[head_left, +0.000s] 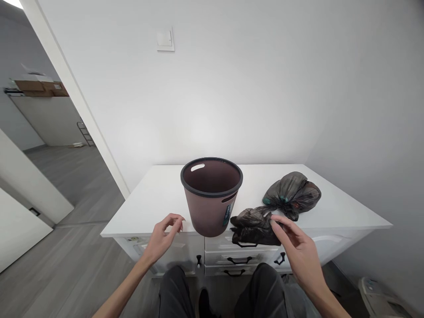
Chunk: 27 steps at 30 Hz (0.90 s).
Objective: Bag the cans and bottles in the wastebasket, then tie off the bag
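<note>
A mauve trash can [209, 212] with a dark rim stands upright at the front of the white cabinet top, and its visible inside has no bag in it. Left of it hovers my left hand [164, 234], fingers loosely curled and slightly apart, holding nothing. My right hand [296, 247] pinches the right end of a crumpled black plastic garbage bag [253, 225] between thumb and fingers. That bag lies over the cabinet's front edge, beside the can. Behind it rests a knotted, filled black garbage bag [293, 192].
Below the white cabinet top [149, 194] are drawers with black handles [239, 260]. A white wall with a light switch [165, 40] rises behind. To the left is a doorway with cardboard boxes [41, 87] beyond. A pale appliance [380, 296] sits on the floor at lower right.
</note>
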{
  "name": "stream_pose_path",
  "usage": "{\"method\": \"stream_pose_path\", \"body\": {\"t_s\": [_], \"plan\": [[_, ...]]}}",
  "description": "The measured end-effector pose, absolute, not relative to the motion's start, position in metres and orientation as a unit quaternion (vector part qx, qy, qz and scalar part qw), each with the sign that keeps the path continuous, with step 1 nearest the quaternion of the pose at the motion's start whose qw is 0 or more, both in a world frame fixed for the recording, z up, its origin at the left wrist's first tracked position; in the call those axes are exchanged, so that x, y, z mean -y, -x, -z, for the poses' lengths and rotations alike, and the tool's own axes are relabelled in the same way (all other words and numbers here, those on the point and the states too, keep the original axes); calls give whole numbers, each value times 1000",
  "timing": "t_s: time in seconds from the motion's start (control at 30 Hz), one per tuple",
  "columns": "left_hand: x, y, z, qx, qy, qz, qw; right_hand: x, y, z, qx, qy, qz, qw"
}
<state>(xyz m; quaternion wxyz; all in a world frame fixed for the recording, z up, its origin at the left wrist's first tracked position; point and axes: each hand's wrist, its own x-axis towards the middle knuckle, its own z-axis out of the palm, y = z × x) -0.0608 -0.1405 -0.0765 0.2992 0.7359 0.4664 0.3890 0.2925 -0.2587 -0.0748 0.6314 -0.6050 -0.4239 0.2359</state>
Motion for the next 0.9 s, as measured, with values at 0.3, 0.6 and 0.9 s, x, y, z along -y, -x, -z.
{"method": "stream_pose_path", "body": {"t_s": [0.3,0.6,0.9], "plan": [[214,13,7,-321,-842,-347,259,263,-254,47,460,493,-423,605],[218,-5,-4,-394,-797,-320,328,262,-229,28,464,502,-387,618],[229,26,-16,-435,-760,-362,320,276,-205,39,590,498,-358,525]]}}
